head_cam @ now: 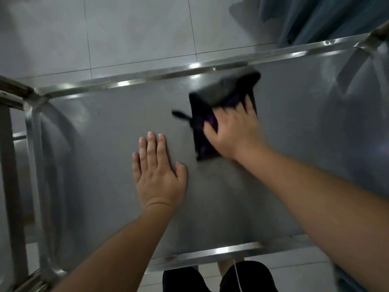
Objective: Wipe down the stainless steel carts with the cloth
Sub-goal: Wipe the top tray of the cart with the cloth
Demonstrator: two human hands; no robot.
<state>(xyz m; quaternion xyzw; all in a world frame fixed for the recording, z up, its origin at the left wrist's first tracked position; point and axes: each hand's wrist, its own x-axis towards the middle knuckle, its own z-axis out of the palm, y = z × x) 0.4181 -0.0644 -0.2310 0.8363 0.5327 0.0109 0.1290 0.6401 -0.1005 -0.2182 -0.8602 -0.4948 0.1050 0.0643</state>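
The cart (101,131) is brushed stainless steel, its flat top dull grey with a raised, polished rim that catches bright glints along the far and near edges, and rounded tube posts at the corner beyond the left hand's little finger. The cloth (212,114) is dark, almost black with purple showing in its folds, soft and crumpled, blurred at its far end; a thin dark strand sticks out from its edge on the thumb side of the right hand. Pale grey floor tiles (136,34) lie past the far rim, and blue fabric (328,15) hangs beyond the right hand. The right hand (233,131) presses on the cloth, fingers spread over it. The left hand (157,171) rests flat on bare steel just beside the cloth, fingers straight and together, thumb out.
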